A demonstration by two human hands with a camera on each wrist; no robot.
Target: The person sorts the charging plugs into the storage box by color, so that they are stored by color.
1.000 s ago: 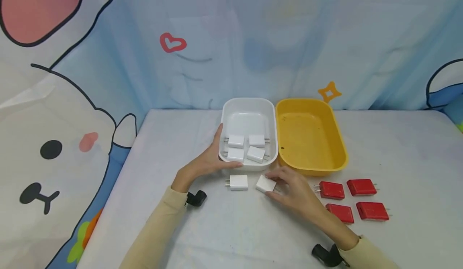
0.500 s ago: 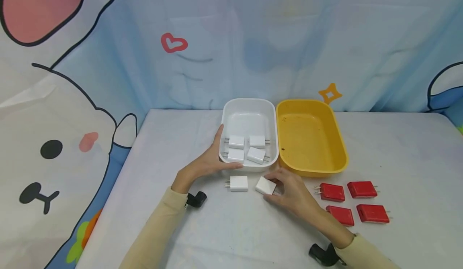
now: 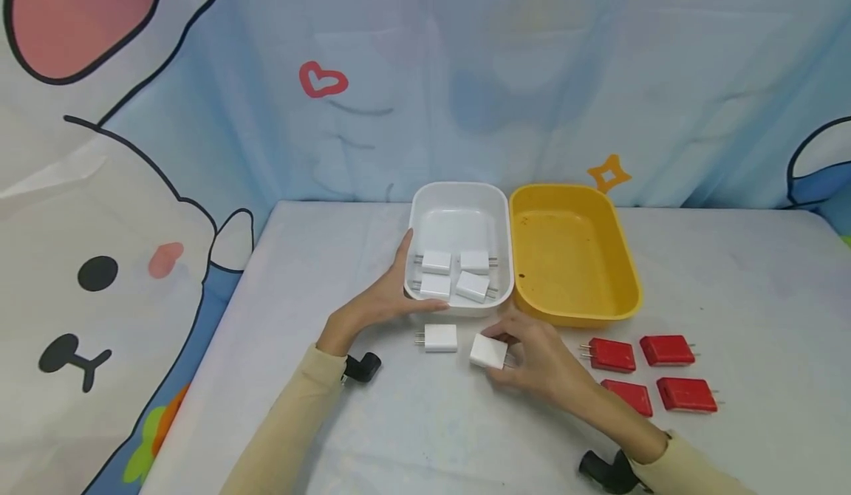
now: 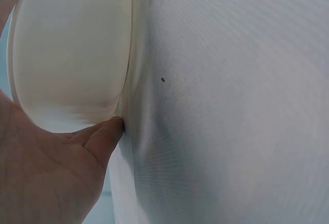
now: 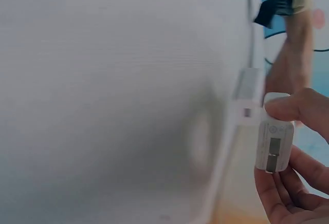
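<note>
one white charger (image 3: 487, 351) is in my right hand (image 3: 535, 351), pinched between thumb and fingertips, the gap between them no wider than the block itself. it is tilted a little, in front of the trays, its prongs pointing back toward my palm; the right wrist view shows its pronged end with small print on it. whether it touches the cloth i can't tell.

just to its left a loose charger (image 3: 440, 338), also white, lies on the cloth, prongs to the left. behind the two stands the white tray (image 3: 459, 218), and my left hand (image 3: 385, 295) is spread wide at its near left corner, thumb along the near wall and a finger up the left side, bearing on the tray without wrapping round it. four chargers (image 3: 436, 262) lie in the near half of that tray, in two rows of two, the near right one askew.

the yellow tray (image 3: 575, 251) stands right beside the white one. to the right of my hand, four red chargers (image 3: 667, 350) lie on the white cloth (image 3: 399, 436), one partly behind my forearm. past the table hangs a light blue curtain (image 3: 518, 74) with a red heart (image 3: 323, 80) on it.
</note>
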